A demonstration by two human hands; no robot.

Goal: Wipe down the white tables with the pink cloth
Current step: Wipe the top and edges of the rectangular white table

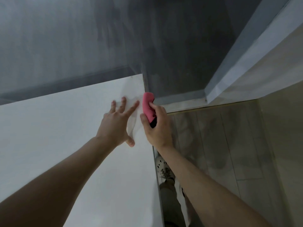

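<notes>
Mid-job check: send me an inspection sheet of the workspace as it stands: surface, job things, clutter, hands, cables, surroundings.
Surface: smooth white tabletop, faint streaks near its far right corner.
Job's things: bunched pink cloth at the tabletop's right edge, near the far corner.
Clutter: nothing seen.
Grippers: left hand rests flat on the tabletop, fingers spread; right hand grips the cloth.
Cables: nothing seen.
Surroundings: grey wall behind, pale tiled floor to the right, light shoe on the floor beside the table.
</notes>
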